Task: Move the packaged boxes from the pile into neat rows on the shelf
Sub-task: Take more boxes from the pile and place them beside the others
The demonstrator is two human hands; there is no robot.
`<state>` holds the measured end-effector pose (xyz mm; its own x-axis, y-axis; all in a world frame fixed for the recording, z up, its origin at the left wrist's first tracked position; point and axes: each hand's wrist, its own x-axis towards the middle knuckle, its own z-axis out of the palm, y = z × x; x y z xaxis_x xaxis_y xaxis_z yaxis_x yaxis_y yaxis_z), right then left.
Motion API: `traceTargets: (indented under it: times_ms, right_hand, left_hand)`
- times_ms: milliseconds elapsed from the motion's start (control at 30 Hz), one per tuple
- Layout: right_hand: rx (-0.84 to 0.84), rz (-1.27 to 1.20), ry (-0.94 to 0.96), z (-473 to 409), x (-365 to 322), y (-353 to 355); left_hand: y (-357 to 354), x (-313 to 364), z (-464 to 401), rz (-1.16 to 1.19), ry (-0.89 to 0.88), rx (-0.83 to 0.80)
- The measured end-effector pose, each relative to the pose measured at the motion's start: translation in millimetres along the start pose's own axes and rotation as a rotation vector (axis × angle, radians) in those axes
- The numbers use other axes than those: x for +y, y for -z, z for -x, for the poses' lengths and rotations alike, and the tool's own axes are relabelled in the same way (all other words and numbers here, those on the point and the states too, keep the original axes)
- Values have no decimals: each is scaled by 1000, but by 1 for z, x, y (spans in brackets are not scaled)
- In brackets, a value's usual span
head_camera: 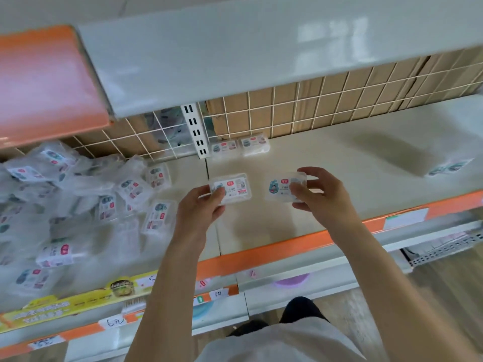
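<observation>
Left hand [202, 205] pinched one clear packaged box [231, 188], right hand [320, 193] gripped another [283, 188]; slick plastic risked slipping, skewing the back row [240, 146].

Two bare forearms are showing from the bottom of the frame, with no sleeves reaching the wrists. The left hand [201, 205] and right hand [322, 198] are wearing no gloves, rings, watch or bracelets. Short, unpainted fingernails are showing. Below, the person is wearing a pale, off-white top [282, 340], probably a short-sleeved T-shirt, though its edges are blurring at the bottom of the view. Beneath it, dark trousers [303, 310] are showing.
</observation>
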<state>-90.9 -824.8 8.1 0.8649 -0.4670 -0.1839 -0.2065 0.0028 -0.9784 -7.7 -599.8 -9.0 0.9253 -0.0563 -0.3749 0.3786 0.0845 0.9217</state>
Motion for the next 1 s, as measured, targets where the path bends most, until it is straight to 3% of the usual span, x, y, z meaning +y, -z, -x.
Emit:
traceTargets:
  times_ms: [567,1000]
  right_hand:
    - [-108,372,56,-112,7,0]
    - [-127,470,45,-140,8,-21]
  left_hand:
    - [-34,-16,-45,-434,-167,432]
    - [-46,0,-68,-668,-192,453]
